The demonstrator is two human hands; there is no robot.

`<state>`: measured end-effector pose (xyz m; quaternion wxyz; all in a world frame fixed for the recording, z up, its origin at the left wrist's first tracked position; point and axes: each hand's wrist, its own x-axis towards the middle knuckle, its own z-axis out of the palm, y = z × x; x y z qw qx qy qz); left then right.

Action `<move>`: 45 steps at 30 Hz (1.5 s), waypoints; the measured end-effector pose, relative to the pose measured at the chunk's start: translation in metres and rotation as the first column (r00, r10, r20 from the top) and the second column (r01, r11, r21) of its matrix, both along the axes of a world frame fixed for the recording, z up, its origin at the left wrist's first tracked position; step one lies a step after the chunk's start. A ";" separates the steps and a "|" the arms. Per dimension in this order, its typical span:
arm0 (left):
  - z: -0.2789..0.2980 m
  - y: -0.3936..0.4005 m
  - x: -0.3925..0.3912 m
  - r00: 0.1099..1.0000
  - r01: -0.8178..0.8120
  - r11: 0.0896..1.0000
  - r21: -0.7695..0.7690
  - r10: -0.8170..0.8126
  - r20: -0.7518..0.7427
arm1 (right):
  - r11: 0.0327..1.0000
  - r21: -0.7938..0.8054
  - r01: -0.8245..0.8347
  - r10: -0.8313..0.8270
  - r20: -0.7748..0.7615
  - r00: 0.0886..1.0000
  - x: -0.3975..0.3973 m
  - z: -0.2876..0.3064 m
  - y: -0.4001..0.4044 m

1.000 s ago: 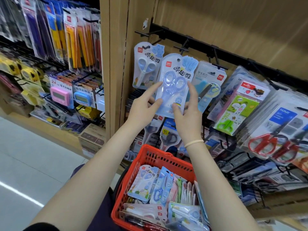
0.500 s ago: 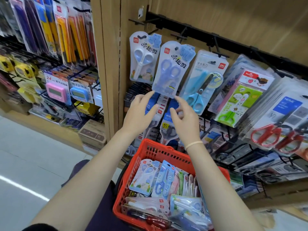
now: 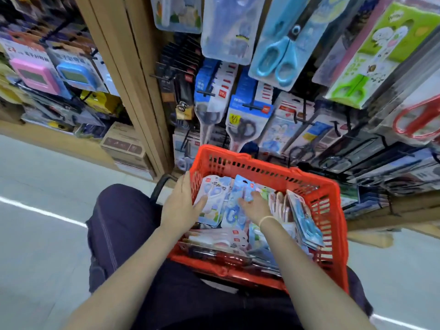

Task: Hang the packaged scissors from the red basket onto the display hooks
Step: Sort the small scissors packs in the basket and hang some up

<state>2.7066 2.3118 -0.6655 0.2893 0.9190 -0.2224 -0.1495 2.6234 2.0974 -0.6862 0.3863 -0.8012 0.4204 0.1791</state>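
Observation:
The red basket point(image 3: 262, 163) rests on my lap, full of several packaged scissors. My left hand point(image 3: 179, 207) straddles the basket's left wall, fingers outside and thumb inside, pressing on a white-and-blue scissors pack point(image 3: 214, 198). My right hand point(image 3: 256, 207) is inside the basket, its fingertips curled over the upper part of a blue scissors pack point(image 3: 234, 206) that stands upright. The pale blue scissors pack point(image 3: 226, 32) hangs on the display above, free of both hands. The top hooks are out of view.
Blue-handled scissors point(image 3: 278, 51) and green scissors point(image 3: 371, 55) hang beside it, red-handled ones point(image 3: 416, 122) at far right. Lower hooks point(image 3: 207, 92) carry darker scissors packs just beyond the basket. A wooden post point(image 3: 133, 75) divides the shelves; pink and blue timers point(image 3: 35, 72) hang left.
Both hands let go of the pale blue pack, which stays hanging, and dropped into the basket. My view tilted down toward my lap.

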 end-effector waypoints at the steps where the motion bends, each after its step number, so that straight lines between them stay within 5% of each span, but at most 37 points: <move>1: -0.001 0.002 0.001 1.000 -0.002 1.000 0.000 0.002 -0.007 | 1.000 0.009 -0.001 0.001 -0.042 0.999 -0.001 -0.009 0.000; 9: -0.007 0.007 0.003 0.999 0.029 0.997 -0.071 -0.032 -0.039 | 0.994 -0.098 -0.050 0.046 -0.040 0.998 0.003 -0.036 0.018; 12: -0.009 0.008 0.002 0.998 0.008 0.997 -0.071 -0.013 -0.059 | 0.937 -0.319 -0.144 0.160 0.024 0.987 0.003 -0.032 0.027; 15: -0.011 0.008 0.004 0.998 0.005 0.997 -0.074 -0.010 -0.068 | 0.976 -0.175 -0.133 0.169 0.214 0.962 0.018 -0.027 0.042; 18: -0.012 0.009 0.004 0.997 -0.004 0.995 -0.103 -0.005 -0.083 | 0.993 -0.041 -0.110 0.116 0.212 0.970 0.029 -0.027 0.053; 25: -0.013 0.011 0.006 0.994 -0.019 0.988 -0.153 0.002 -0.105 | 0.991 -0.070 -0.113 0.123 0.166 0.978 0.024 -0.034 0.046; 30: -0.014 0.010 0.006 0.995 -0.025 0.988 -0.155 0.009 -0.102 | 0.902 -0.273 -0.335 0.385 0.155 0.910 0.002 -0.032 0.031; 34: -0.013 0.008 0.004 0.995 -0.032 0.993 -0.112 0.021 -0.094 | 0.940 -0.306 -0.149 0.225 0.230 0.947 -0.011 -0.039 0.025; 38: -0.013 0.008 0.004 0.997 -0.025 0.996 -0.080 0.019 -0.080 | 0.989 -0.064 0.137 -0.132 0.072 0.989 -0.011 -0.042 0.014; 45: -0.011 0.006 0.004 0.998 -0.027 0.996 -0.080 0.022 -0.065 | 1.000 -0.023 0.004 0.000 0.150 0.989 -0.011 -0.045 0.018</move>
